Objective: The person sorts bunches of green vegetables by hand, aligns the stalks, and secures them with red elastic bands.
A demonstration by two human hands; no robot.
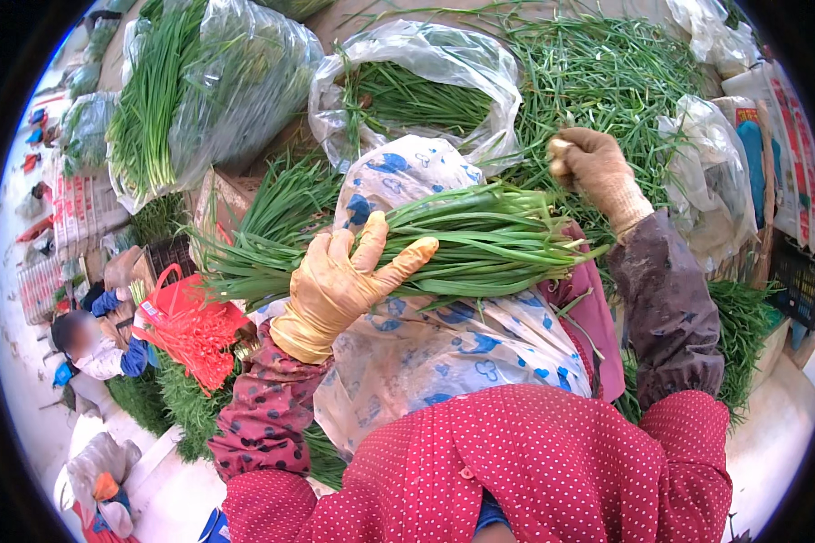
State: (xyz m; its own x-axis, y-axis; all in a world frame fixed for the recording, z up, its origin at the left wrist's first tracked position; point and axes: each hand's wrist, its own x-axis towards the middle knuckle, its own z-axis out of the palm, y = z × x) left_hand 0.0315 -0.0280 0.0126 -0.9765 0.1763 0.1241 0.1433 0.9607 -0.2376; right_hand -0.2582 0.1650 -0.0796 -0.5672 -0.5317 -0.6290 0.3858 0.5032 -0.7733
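A thick bunch of garlic chives (480, 240) lies across my lap on a white plastic sheet (489, 339) with blue patterns. My left hand (340, 281), in a yellow rubber glove, rests on top of the bunch with its fingers spread. To the right, beyond the stem ends, my right hand (598, 172) is raised in a brown work glove with pale fingertips. Its fingers are curled in, and whatever they may hold is hidden. A few loose stems (584, 308) hang at the right side of my lap.
Loose greens (607, 77) are heaped at the far right. Ahead stands an opened clear plastic bag (507, 77) with greens inside; a fuller bag (244, 81) is at far left. Red ties (195, 330) spill from a red bag at left, near another person (95, 348). Crumpled plastic (711, 172) lies right.
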